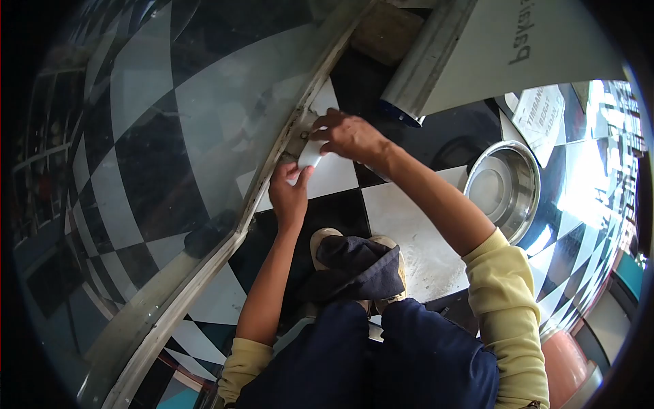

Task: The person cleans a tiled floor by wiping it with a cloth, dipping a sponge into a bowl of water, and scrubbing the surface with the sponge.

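A small white object is held between my two hands, close to the lower frame of a large glass panel. My left hand pinches its lower end between thumb and fingers. From above, my right hand grips its upper part with bent fingers, right beside the frame. What exactly the white object is cannot be made out. A dark cloth lies over my shoes, in front of my knees.
A metal basin stands on the checkered floor at the right. Above it are a printed sheet and a large pale panel with a metal edge. A pink container is at the lower right.
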`<state>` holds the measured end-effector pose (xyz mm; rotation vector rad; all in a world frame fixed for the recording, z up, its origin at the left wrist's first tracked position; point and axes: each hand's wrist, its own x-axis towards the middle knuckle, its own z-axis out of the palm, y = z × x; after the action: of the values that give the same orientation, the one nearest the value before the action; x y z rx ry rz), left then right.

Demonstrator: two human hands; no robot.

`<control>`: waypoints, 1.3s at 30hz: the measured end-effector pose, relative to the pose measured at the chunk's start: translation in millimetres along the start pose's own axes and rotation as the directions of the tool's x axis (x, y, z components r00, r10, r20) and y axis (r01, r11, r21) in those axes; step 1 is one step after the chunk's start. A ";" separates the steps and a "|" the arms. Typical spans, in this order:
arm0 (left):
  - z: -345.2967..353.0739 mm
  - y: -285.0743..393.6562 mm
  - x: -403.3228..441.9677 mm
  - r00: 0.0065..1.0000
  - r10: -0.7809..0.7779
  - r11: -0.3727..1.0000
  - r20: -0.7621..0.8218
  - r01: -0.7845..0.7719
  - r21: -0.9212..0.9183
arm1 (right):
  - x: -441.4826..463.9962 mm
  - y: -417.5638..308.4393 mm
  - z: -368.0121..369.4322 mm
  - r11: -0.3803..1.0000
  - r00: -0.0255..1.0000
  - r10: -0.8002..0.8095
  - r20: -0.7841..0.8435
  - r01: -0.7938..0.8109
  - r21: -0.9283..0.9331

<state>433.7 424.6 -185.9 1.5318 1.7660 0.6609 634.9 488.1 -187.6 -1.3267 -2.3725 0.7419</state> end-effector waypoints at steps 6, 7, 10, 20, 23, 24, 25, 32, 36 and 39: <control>-1.0 -2.9 -2.8 1.000 -0.019 0.999 -0.005 0.019 -0.043 | -5.9 -3.5 3.7 0.993 0.979 -0.118 -0.167 0.113 -0.039; -2.1 -9.9 -7.3 1.000 -0.015 0.999 -0.013 0.014 -0.039 | -6.6 -9.3 4.9 0.993 0.986 -0.106 -0.128 0.110 0.030; -4.1 -5.9 -7.2 0.999 -0.039 0.999 0.010 0.039 -0.008 | -3.7 -8.1 -6.9 0.989 0.988 -0.132 -0.078 0.126 -0.076; -8.0 -9.3 -8.9 1.000 -0.011 0.999 -0.009 0.010 -0.039 | -3.1 -11.0 2.6 0.973 0.970 -0.194 -0.145 0.171 -0.158; -10.0 -7.1 -4.4 1.000 -0.005 0.997 0.024 0.004 0.072 | 1.6 -6.4 -10.9 0.978 0.986 -0.161 -0.048 0.153 -0.144; -8.5 -1.2 -1.9 0.999 -0.011 0.998 0.031 0.009 0.064 | 1.8 -2.7 -13.5 0.976 0.987 -0.155 -0.043 0.146 -0.164; -5.1 1.0 -0.3 1.000 -0.009 0.998 0.014 0.008 0.058 | -0.5 -3.1 -13.9 0.980 0.987 -0.140 -0.080 0.127 -0.151; 10.1 12.6 -49.0 0.995 -0.028 0.999 0.092 0.030 -0.015 | -73.9 -12.4 -0.6 0.998 0.986 -0.064 -0.156 0.064 -0.003; 15.3 19.6 -64.6 0.984 -0.091 0.968 0.151 0.123 -0.219 | -88.1 -21.6 2.9 0.999 0.978 0.049 -0.202 -0.044 0.028; 17.9 23.0 -55.7 0.981 -0.083 0.950 0.174 0.130 -0.283 | -76.3 -23.5 0.9 0.988 0.958 0.142 -0.248 -0.123 0.092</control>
<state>465.3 372.7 -170.0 1.2425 1.5409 0.6908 657.7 412.4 -176.7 -1.4643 -2.0524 0.6478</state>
